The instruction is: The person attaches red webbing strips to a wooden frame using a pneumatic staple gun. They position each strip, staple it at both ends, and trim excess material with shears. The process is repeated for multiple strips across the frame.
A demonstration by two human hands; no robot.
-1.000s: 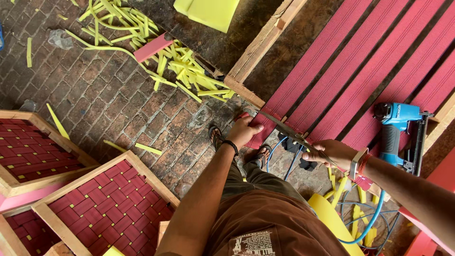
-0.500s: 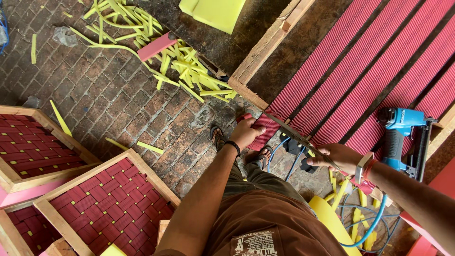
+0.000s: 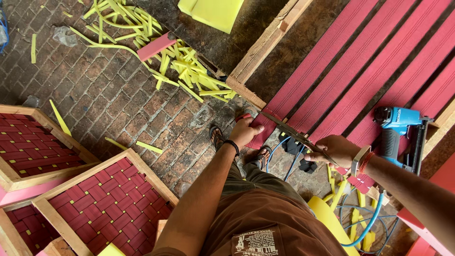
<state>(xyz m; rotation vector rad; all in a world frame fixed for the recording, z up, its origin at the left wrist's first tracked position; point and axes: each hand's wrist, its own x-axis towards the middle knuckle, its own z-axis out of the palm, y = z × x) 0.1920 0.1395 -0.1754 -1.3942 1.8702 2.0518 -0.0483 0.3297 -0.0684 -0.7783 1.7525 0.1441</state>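
Webbing [image 3: 327, 90], red and ribbed, runs in parallel strips from the upper right of the frame down to its middle, stretched across a wooden frame [image 3: 265, 45]. The left hand [image 3: 245, 132] reaches out from the lower middle, arm nearly straight, and pinches the loose end of one strip at the frame's corner, fingers curled tight on it. The right hand [image 3: 334, 149] comes in from the right edge, wrist bent inward, closed round the handles of scissors [image 3: 291, 133] whose blades point up-left toward that same strip end, just beside the left hand. Whether the blades touch the strip I cannot tell.

A blue nail gun [image 3: 395, 135] lies on the strips right of the right hand, its blue hose [image 3: 367, 227] looping down to the lower right. Sandalled feet stand on the brick floor [image 3: 109, 99] under the hands. Yellow foam offcuts [image 3: 189, 71] are scattered at the top middle, with a yellow foam slab [image 3: 213, 12] above them. Two woven red seat panels [image 3: 104, 204] in wooden frames lie at the lower left.
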